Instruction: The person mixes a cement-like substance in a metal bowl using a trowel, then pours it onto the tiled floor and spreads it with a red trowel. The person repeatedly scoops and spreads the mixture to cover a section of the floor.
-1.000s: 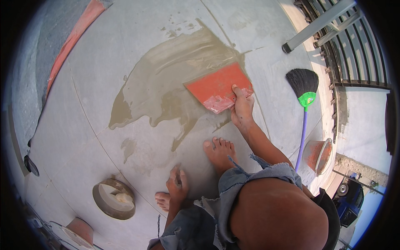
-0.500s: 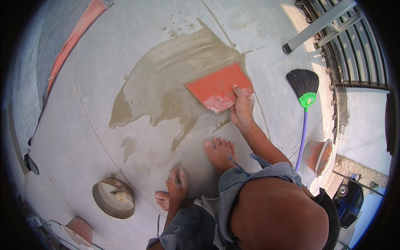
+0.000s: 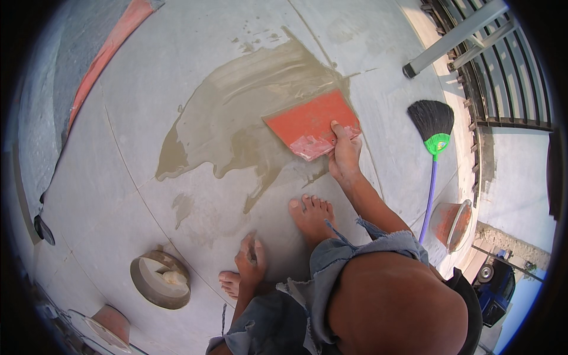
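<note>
My right hand (image 3: 345, 151) grips the near edge of a red flat spreader (image 3: 313, 121), thumb on top. The spreader's wide blade lies low over a wet grey-brown patch of slurry (image 3: 231, 112) on the pale floor, and whitish smears mark its near corner. Beside my left foot (image 3: 229, 283), my left hand (image 3: 251, 259) hangs with its fingers curled in and nothing visible in them. My right foot (image 3: 310, 216) stands bare just short of the slurry.
A round pan (image 3: 141, 290) with a pale lump inside stands at lower left. To the right are a black-bristled broom (image 3: 431, 121), a reddish bucket (image 3: 444, 222) and metal legs (image 3: 444, 44). Another bucket (image 3: 112, 322) sits at bottom left, and a red-edged sheet (image 3: 97, 71) at upper left.
Both hands and the spreader hold almost the same place. The view has shifted very slightly; the slurry patch looks unchanged.
</note>
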`<state>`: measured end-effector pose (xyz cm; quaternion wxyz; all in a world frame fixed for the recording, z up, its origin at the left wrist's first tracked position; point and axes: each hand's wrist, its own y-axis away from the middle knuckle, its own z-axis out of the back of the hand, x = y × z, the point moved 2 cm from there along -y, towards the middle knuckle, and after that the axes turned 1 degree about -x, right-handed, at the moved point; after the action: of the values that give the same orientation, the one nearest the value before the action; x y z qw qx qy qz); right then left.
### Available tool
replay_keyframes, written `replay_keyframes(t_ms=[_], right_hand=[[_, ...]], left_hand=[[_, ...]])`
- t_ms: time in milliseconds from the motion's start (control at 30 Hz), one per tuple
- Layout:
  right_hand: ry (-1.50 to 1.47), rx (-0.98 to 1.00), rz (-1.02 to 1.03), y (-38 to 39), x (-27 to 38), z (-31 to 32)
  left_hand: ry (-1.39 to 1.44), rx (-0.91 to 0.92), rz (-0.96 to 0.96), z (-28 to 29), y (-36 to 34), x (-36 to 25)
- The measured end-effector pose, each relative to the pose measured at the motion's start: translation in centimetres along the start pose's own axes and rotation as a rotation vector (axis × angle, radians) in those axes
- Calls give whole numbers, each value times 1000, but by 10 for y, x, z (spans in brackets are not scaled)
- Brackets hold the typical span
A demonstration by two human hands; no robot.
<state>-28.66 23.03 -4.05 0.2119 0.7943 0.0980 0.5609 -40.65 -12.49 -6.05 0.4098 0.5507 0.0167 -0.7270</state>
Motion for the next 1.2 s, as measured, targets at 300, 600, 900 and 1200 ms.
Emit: replay_keyframes(t_ms=[300, 600, 900, 1200], right_hand=[[363, 140, 395, 14, 62, -30], [1027, 420, 1019, -3, 142, -64], [943, 409, 1099, -19, 126, -70], [1092, 438, 1143, -26, 126, -61]], left_hand=[[-6, -23, -34, 0, 1, -11], [29, -40, -24, 4, -1, -6], [37, 6, 41, 2, 1, -11], [-14, -2, -21, 4, -1, -14]])
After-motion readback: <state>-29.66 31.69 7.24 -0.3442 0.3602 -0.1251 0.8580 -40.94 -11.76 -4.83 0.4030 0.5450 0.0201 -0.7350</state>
